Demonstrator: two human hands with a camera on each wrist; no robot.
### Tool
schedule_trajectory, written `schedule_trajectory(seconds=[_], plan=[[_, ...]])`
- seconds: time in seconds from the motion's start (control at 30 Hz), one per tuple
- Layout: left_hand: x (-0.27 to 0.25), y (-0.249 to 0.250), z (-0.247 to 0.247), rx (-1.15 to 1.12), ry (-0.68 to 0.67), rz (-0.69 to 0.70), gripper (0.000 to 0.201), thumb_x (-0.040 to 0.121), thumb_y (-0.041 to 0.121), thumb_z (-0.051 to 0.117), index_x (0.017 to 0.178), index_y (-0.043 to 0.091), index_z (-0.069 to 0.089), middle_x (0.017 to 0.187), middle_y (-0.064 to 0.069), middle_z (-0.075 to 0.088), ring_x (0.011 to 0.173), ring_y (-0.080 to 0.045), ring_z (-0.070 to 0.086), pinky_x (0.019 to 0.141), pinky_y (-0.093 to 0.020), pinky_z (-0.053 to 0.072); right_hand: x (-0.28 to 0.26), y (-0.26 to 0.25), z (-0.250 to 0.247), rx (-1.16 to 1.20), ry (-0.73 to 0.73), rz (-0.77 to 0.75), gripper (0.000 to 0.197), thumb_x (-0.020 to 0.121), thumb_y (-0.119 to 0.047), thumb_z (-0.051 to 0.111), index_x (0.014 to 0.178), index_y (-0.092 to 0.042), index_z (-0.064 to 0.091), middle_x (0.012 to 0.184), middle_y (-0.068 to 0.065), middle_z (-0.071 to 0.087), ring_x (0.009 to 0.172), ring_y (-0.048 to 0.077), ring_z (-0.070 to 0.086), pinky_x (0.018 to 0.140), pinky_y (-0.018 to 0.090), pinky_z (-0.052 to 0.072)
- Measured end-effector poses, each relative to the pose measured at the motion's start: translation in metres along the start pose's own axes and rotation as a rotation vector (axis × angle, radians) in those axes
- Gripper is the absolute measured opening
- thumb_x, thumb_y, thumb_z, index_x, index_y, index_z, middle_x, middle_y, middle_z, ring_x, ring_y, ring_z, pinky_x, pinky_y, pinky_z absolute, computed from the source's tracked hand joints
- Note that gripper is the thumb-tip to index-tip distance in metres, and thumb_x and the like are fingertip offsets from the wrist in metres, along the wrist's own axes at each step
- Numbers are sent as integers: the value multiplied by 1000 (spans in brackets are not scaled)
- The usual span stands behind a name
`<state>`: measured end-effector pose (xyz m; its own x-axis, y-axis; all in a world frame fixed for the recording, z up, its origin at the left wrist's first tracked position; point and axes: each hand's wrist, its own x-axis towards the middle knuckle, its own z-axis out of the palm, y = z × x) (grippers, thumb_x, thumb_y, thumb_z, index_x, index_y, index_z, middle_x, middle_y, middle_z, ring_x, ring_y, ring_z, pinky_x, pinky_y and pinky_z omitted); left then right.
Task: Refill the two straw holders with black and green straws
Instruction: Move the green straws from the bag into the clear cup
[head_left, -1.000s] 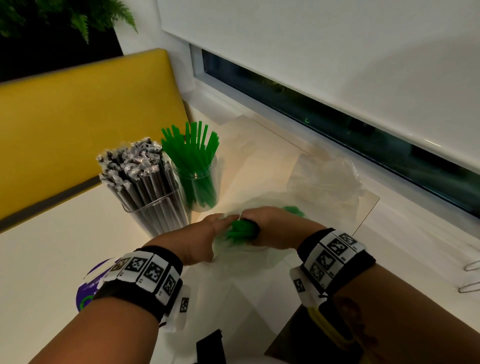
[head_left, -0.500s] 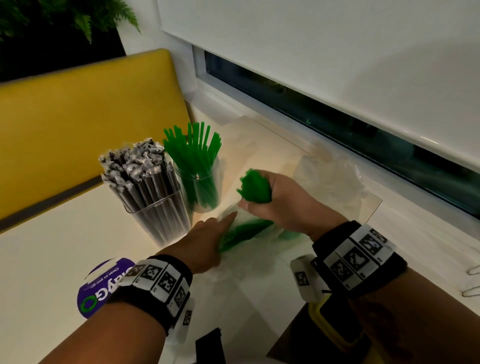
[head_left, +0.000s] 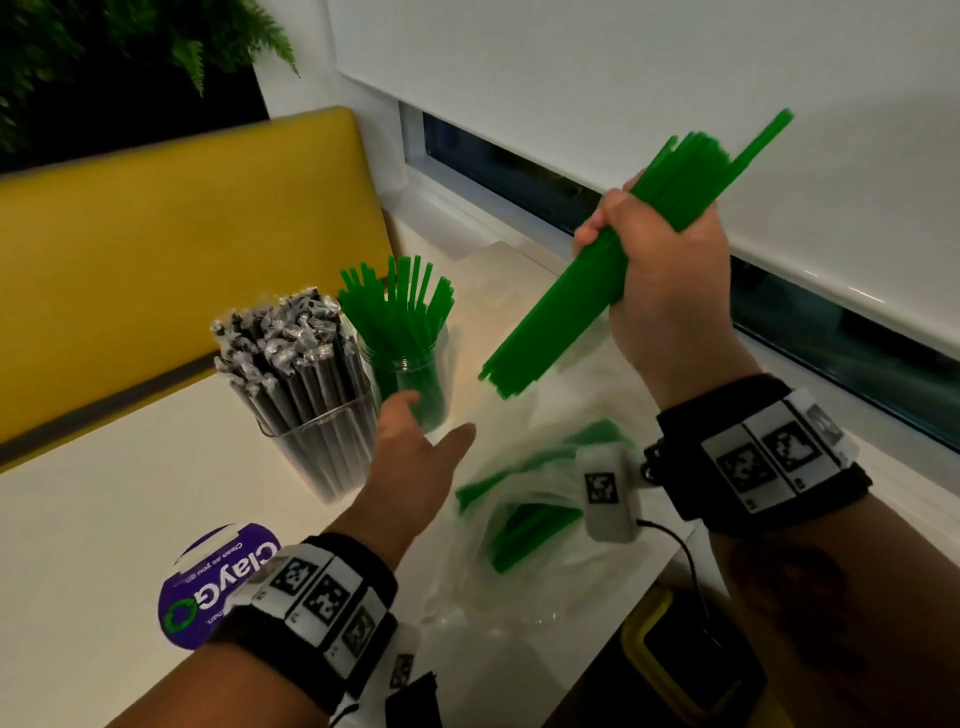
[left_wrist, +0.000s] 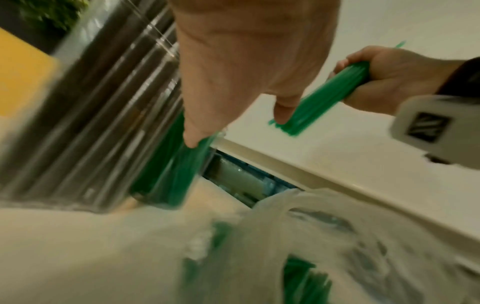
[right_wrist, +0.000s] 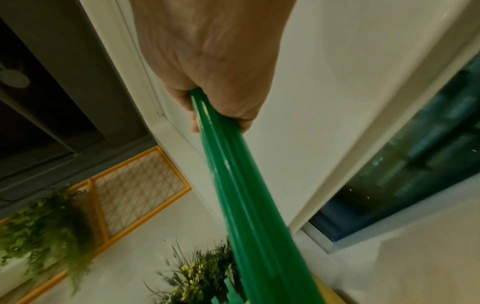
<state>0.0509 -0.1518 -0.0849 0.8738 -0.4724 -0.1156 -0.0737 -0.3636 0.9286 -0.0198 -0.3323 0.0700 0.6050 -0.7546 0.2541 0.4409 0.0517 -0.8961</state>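
The right hand (head_left: 670, 275) is holding a bundle of green straws (head_left: 561, 306) in the air above the bench (head_left: 78, 519), its fingers (head_left: 597, 228) curled tightly round the middle of the bundle. The bundle is tilting, lower end toward the holders and upper end toward the white window blind (head_left: 623, 104). The left hand (head_left: 415, 467) is hovering low over the bench with its fingers (head_left: 400, 410) loosely spread and holding nothing; the fingertips are lying just beside the clear jar of green straws (head_left: 410, 364), and whether they are touching it cannot be told.

The jar is standing upright, partly filled. Just beside it on the left, a clear holder of wrapped black straws (head_left: 306, 395) is standing packed full. A clear plastic bag (head_left: 519, 519) is lying crumpled on the bench below the right hand, with more green straws showing inside. A purple round label (head_left: 208, 587) is lying near the left wrist. A yellow seat back (head_left: 182, 249) is standing behind the bench.
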Motion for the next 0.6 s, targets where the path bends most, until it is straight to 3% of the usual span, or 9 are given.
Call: schedule_trajectory(seconds=[0.07,0.17,0.27,0.4,0.5,0.53,0.6], plan=[[4,5,11,-153,86,-83,111,69,50,78,153,22,10,158,-8,28,142,-27,34,116,-47,32,14,-2,12,-47,52,-57,15,89,-4,63,96,-9,52,75,3,60,68,20,62,80,40,58],[22,12,22,-187,197,-146,127,68,42,84,155,18,-6,162,-10,12,148,-28,21,119,-47,26,33,6,33,-266,63,-146,17,89,-11,65,96,-21,53,87,8,64,76,21,71,82,42,60],[41,19,28,-218,290,-189,129,64,37,89,154,15,0,159,-10,17,146,-28,23,119,-46,27,44,24,56,-481,-32,-210,20,90,-17,64,90,-31,49,91,17,64,82,28,68,78,41,59],[60,23,30,-255,384,-177,126,62,33,91,154,21,6,156,-6,27,144,-25,29,119,-42,28,51,47,83,-561,-136,-244,16,89,-15,64,87,-19,49,71,-2,48,58,6,46,59,20,47],[71,21,29,-201,437,-144,123,63,35,90,155,21,9,155,-6,33,143,-25,33,118,-40,29,52,56,98,-516,-200,-228,18,90,-13,64,91,-24,50,71,4,57,57,11,55,56,14,48],[72,20,29,-180,459,-137,122,63,36,89,155,20,10,154,-8,35,142,-27,34,118,-40,29,52,57,103,-490,-206,-219,18,90,-13,65,92,-24,51,75,12,62,61,17,61,59,16,52],[71,20,28,-136,490,-112,117,69,30,85,156,16,9,157,-12,30,144,-29,30,118,-36,26,52,57,112,-412,-212,-191,17,89,-14,66,89,-23,51,84,25,64,70,32,67,70,36,60]])
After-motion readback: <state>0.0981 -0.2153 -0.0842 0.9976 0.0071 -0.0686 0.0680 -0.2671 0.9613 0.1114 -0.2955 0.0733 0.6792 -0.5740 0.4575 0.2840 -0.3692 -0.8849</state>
